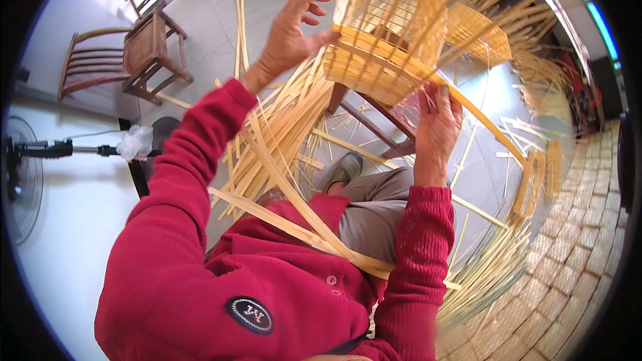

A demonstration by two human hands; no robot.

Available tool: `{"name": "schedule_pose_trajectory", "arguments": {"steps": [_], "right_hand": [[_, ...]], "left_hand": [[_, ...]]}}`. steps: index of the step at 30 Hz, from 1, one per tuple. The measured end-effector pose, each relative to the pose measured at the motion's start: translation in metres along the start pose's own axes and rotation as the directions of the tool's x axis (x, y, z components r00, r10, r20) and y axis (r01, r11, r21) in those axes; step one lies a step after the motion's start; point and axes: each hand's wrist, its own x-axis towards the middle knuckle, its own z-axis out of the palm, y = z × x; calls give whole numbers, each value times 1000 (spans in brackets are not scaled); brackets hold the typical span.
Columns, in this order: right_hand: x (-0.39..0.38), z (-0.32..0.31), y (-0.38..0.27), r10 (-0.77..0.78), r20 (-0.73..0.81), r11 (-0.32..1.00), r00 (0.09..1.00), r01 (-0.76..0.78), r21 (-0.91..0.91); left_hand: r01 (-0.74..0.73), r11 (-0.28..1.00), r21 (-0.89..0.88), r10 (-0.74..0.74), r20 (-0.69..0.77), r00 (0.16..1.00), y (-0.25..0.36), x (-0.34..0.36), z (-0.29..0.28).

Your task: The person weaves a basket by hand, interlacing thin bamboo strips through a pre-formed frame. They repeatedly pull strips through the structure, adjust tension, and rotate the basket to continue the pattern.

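Observation:
A partly woven bamboo basket (371, 73) with upright stakes stands in front of me, upper centre. Along its side runs a wide yellow bamboo strip (491, 126), whose loose end trails down to the right. My right hand (439, 117) pinches this strip at the basket's right corner, fingers closed. At the left corner, my left hand (294, 37) has its fingers spread apart, with the thumb tip against or very near the strip's end. Several long bamboo strips (281, 120) lie in a heap left of the basket, some crossing my lap.
Under the basket is a dark wooden stool (374, 124). Another woven basket piece (478, 33) with long loose stakes lies behind, right. A wooden chair (144, 53) and a fan (27, 160) stand at left. Thin strips (491, 281) and stacked woven blocks (582, 220) are at right.

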Motion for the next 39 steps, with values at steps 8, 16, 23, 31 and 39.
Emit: {"name": "schedule_pose_trajectory", "arguments": {"steps": [8, 16, 23, 31, 39], "right_hand": [[-14, 5, 1, -31, 41, 996, 999, 34, -77], [-26, 5, -9, -85, -23, 992, 996, 83, -95], [-31, 8, -11, -89, -26, 995, 996, 87, -57], [-30, 5, -6, -124, -26, 990, 992, 121, -77], [-27, 10, 5, -152, 8, 979, 988, 152, -134]], "left_hand": [[248, 690, -680, -522, -230, 821, 3, -20, 86], [172, 476, -862, -577, -159, 801, 23, 28, 122], [-153, 988, 25, 154, -284, 947, -39, 24, 110], [69, 969, -239, -69, 8, 998, 63, -43, 124], [183, 950, -252, -259, -313, 914, 90, -39, 168]]}}
